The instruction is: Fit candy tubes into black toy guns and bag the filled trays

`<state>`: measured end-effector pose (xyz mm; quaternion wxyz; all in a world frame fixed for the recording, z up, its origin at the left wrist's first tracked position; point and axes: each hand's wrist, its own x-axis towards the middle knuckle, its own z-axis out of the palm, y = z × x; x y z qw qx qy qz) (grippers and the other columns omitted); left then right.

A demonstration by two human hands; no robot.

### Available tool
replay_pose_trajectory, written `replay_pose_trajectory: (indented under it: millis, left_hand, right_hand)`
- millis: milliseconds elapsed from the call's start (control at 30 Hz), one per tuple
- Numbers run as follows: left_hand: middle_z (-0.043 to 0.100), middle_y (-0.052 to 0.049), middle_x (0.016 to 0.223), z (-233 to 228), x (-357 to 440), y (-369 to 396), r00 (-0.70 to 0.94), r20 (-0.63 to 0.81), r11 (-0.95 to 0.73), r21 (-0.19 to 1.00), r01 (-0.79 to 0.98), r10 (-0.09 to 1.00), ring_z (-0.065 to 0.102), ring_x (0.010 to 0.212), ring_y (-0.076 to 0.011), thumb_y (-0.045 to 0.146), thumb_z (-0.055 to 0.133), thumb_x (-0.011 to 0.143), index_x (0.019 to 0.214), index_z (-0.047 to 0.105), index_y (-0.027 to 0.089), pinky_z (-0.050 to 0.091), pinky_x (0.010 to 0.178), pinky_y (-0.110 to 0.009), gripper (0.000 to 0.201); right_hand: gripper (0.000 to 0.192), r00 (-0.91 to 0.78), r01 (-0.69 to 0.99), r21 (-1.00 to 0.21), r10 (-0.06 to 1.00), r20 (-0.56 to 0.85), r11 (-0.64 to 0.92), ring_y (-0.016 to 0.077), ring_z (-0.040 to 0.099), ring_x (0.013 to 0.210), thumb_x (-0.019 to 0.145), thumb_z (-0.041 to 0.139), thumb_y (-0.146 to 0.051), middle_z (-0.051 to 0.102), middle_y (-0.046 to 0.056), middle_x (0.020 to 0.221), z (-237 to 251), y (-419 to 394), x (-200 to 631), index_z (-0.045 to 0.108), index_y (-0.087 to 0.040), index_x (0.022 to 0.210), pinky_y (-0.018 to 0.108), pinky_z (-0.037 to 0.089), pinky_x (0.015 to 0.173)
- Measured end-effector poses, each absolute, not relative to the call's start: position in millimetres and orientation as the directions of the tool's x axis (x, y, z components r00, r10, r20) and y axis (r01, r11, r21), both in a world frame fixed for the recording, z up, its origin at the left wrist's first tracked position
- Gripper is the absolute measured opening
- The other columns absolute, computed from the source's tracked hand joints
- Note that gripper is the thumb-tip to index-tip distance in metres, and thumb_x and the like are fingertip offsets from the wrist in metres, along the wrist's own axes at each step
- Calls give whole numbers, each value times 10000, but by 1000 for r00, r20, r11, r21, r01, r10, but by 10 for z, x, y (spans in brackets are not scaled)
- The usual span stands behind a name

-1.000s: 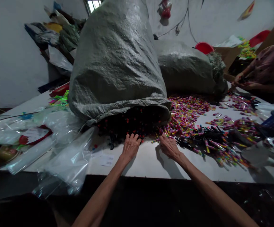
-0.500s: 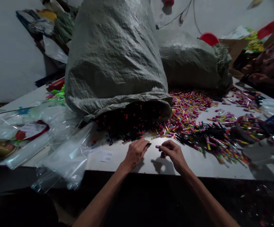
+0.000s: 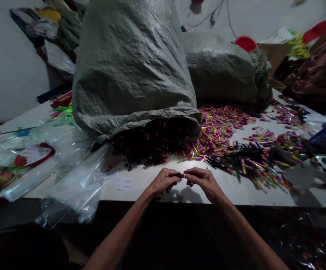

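Just in front of the grey woven sack, the left hand and right hand meet, fingertips pinched on a small pink-tipped piece. It looks light, stiff and easily dropped, best gripped at its ends.

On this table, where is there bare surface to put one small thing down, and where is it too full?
Bare white table runs along the near edge, right of the right hand, below the coloured tubes. A smaller patch lies between the left hand and the paper slip. Crowded: clear plastic bags at left, black pieces spilling from the grey sack.
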<state>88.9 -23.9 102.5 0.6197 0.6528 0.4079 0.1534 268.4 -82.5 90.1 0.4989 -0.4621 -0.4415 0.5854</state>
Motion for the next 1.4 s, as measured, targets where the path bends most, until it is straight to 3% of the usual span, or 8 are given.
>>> replay_pose_trajectory:
  millis: [267,500,667,800,933,1133,1267,1400]
  left_hand:
    - [353,68,454,1102,920,-228,704,-403,153,907,393,585,273,432,-64,251,531,684,823,700,121,181,436,-223,255]
    - [331,65,424,1133,925,-201,825,-442,222,896,385,352,241,415,-69,168,481,623,766,701,103,165,426,-230,271]
    - [378,45,460,1161,994,-267,856,-425,54,902,429,293,292,448,-80,151,464,647,718,698,134,216,447,-221,245]
    - [610,-21,799,1331,946,-299,816,-146,-341,857,387,559,526,719,-147,285,495,804,946,687,211,383,641,-241,250]
    - [585,-64,1034,1383,541,-392,491,145,-477,574,665,859,530,967,-203,378,424,884,1118,593,238,390,857,-323,322]
    - [564,-89,1006,904,123,-772,302,-146,-284,129,950,942,529,973,-273,443,631,730,975,567,182,410,829,-376,364]
    - [575,-74,992,751,270,-765,323,-198,-271,249,930,925,550,938,-242,320,603,735,950,519,189,419,785,-340,265]
    - [617,-16,887,746,421,-585,181,-139,-82,529,845,974,591,849,-196,163,585,680,1004,479,218,423,769,-306,346]
  right_hand:
    - [222,-178,-83,-996,984,-5,-20,129,555,638,720,711,-349,603,28,767,1045,-861,2799,734,-193,878,272,437,595]
    - [172,-285,250,-939,945,160,235,133,569,681,827,616,-307,614,40,780,1174,-985,2856,737,-219,912,241,425,589]
    - [209,-344,408,-847,917,202,340,128,576,657,883,531,-262,631,50,769,1159,-1128,2816,720,-208,955,241,429,584]
    - [211,-178,434,-851,954,241,296,175,620,746,870,547,-311,665,71,844,1116,-1233,3029,709,-209,958,273,477,615]
    - [212,295,646,-752,864,407,134,242,628,906,802,633,-368,685,79,942,1149,-1343,3764,707,-258,967,375,485,786]
    - [439,338,924,-370,646,684,-92,300,557,1075,814,559,-477,648,174,1048,1029,-1226,4358,663,-173,1114,446,395,927]
    - [286,97,886,-447,895,435,121,217,616,894,859,485,-340,659,100,968,844,-797,3647,671,-169,993,329,480,780]
    - [279,-85,960,-260,993,84,104,182,609,882,853,435,-161,598,79,1112,741,-314,2917,634,-203,1045,261,434,700]
